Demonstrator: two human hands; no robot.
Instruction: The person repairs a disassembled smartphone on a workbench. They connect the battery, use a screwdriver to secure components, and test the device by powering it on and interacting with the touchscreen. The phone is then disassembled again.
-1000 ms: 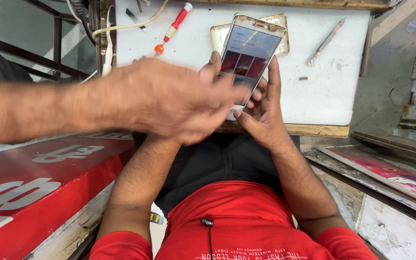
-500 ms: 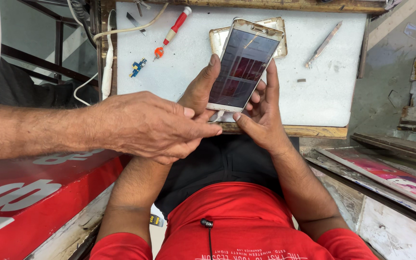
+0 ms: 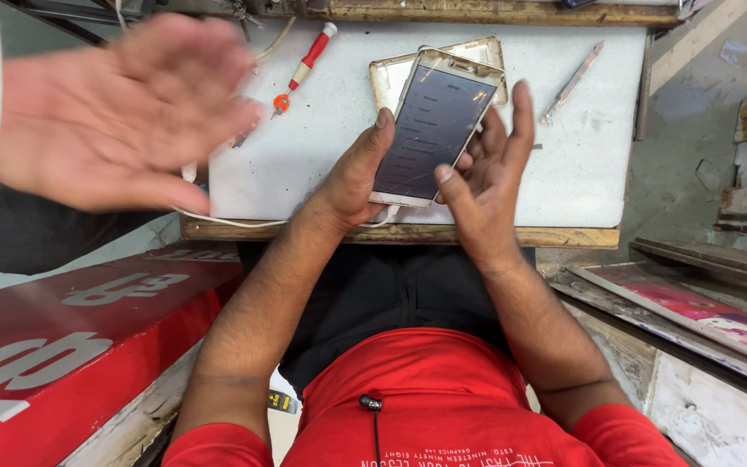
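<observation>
A gold-edged smartphone [image 3: 434, 125] with a dark, lit screen is tilted upright over the white work pad [image 3: 322, 147]. My left hand [image 3: 352, 177] grips its left edge and lower corner. To its right, my right hand [image 3: 490, 173] has the fingers spread; the thumb touches the phone's lower right edge and some fingers lie behind it. A white cable [image 3: 218, 218] runs from under the phone toward the left. Another person's open hand [image 3: 123, 112], blurred, hovers at the upper left, apart from the phone.
On the pad lie a red-handled screwdriver [image 3: 306, 62], a thin metal tool [image 3: 572, 82] and a gold phone frame [image 3: 388, 76] behind the phone. The wooden bench edge [image 3: 555, 235] faces me. A red board [image 3: 62, 337] stands left, painted panels [image 3: 693, 311] right.
The other person's hand has pulled away from the phone, up and to the left, and opened. The screen went from a reddish picture to a dark list. My right fingers spread.
</observation>
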